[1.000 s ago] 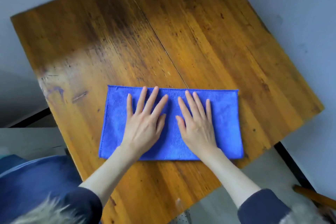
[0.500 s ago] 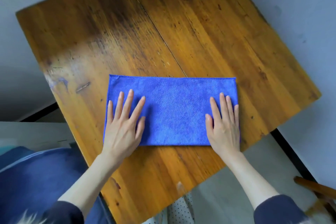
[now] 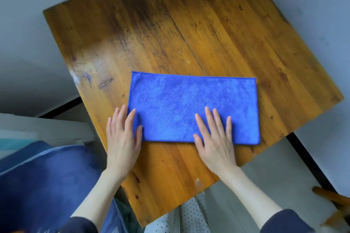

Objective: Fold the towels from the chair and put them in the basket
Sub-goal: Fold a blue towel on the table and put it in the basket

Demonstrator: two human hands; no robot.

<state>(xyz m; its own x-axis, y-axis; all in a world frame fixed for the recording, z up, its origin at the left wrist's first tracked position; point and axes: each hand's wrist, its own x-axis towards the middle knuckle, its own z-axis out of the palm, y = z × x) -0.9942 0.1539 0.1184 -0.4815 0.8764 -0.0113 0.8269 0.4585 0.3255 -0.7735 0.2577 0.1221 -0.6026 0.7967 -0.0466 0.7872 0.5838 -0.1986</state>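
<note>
Blue towel: straight fingers flat on near edge.

We have a single head-worn view looking steeply down from close above the wooden table, whose top sits skewed in frame; our forearms enter from the bottom edge. No second view shares the scene.

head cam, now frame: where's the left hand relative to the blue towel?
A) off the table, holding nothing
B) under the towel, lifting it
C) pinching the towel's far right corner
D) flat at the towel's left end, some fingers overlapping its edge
D: the left hand lies flat with straight fingers at the left end of the blue towel, inner fingers on the cloth, outer ones on the wooden table.
</note>
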